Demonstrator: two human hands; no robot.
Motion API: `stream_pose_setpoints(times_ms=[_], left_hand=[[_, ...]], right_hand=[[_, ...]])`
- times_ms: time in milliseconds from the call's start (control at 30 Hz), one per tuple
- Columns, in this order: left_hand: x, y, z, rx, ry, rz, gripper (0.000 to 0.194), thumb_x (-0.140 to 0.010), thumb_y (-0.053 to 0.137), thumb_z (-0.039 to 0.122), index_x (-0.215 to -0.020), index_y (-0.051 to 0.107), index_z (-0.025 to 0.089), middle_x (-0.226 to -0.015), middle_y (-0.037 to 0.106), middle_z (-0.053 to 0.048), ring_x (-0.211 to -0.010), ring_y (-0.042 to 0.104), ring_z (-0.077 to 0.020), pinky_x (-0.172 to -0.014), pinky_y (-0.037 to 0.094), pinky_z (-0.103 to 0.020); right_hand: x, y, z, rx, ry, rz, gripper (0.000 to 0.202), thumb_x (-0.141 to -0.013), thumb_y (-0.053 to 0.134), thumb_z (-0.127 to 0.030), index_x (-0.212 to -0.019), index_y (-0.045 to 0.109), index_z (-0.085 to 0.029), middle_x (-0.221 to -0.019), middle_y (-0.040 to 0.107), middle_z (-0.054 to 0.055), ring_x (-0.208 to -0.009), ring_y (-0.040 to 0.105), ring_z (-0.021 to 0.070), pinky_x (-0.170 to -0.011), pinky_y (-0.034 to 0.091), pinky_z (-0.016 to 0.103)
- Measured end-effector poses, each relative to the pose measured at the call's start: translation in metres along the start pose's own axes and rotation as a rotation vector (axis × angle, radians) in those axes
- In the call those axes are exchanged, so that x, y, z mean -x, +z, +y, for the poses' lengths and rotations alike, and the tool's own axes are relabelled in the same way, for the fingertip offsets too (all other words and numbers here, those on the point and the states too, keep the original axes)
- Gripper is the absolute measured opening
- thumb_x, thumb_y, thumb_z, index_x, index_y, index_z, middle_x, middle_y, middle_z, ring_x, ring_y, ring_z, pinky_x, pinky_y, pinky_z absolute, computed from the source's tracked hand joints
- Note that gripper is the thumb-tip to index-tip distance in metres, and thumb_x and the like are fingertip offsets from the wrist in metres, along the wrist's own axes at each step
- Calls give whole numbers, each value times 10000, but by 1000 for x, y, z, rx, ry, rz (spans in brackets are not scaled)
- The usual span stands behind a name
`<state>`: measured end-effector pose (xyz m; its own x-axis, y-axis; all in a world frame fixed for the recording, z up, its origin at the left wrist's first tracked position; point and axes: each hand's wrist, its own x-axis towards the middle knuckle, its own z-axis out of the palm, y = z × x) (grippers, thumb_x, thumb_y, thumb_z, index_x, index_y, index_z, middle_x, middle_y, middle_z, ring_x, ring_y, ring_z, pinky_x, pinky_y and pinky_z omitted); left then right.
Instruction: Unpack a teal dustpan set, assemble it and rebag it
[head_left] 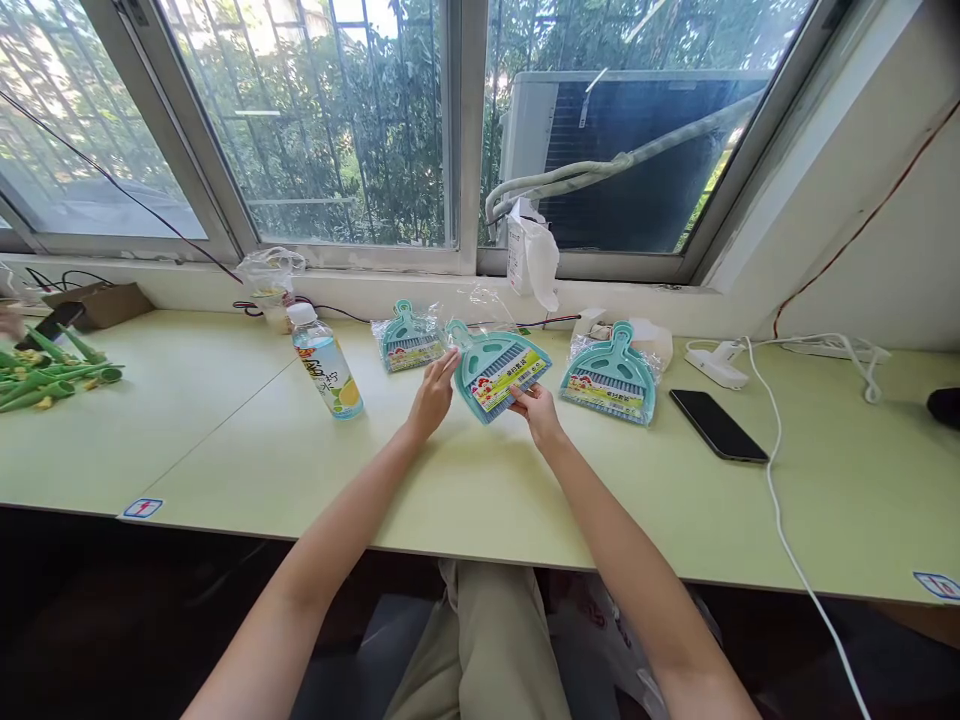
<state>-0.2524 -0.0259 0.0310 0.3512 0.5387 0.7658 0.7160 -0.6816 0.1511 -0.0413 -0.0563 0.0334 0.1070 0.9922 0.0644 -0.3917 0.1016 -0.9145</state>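
Note:
A teal dustpan and brush set (499,372) with a yellow label is held tilted just above the table, its handle toward the upper left. My left hand (436,392) is closed at the handle side, and my right hand (537,412) grips the lower right edge, thumb on the label. Clear plastic shows above the set. Two similar sets in clear wrapping lie on the table: a wrapped set (409,340) behind my left hand, and another wrapped set (611,375) to the right of my right hand.
A drink bottle (326,362) stands left of my hands. The pale green table (247,470) also bears a black phone (718,425), a white cable (780,500) and a white plug adapter (718,365). At far left are green artificial stems (56,372). A white tissue pack (531,255) stands by the window.

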Motion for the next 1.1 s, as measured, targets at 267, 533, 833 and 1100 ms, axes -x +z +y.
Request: stream_pose_setpoints(times_ms=[267,533,833,1100], left_hand=[[-2,-8,7,325,-266,447,618,-884,505,445,-1423,253,276,-1533,164,-122,-1421,190,-268,-1130,243,-474],[-22,-21,-4,1509,-860,104,586,-802,603,520,-1283,474,212,-1176,618,-95,-1001,632,-185,-811,512,-283],[-17,-14,16,1549,-800,-49,485,-740,725,298,-1194,574,220,-934,705,-1,-715,650,-113,-633,515,-209],[-10,-5,28,1585,-728,-277,509,-738,722,314,-1203,545,210,-1177,652,-80,-1068,625,-238,-896,498,-360]], right_hand=[[-3,-5,-1,-60,-69,12,399,-589,808,-349,-903,630,-178,-918,722,49,-854,681,203,-797,576,372],[1,1,-2,4,37,-122,405,-518,844,-342,-834,669,-160,-884,734,65,-812,690,223,-774,575,395],[3,5,3,-31,67,-126,378,-527,845,-327,-819,676,-157,-901,734,67,-805,688,214,-763,583,378],[3,4,2,-98,16,7,282,-624,794,-260,-845,650,-157,-925,726,65,-852,688,206,-824,577,381]])
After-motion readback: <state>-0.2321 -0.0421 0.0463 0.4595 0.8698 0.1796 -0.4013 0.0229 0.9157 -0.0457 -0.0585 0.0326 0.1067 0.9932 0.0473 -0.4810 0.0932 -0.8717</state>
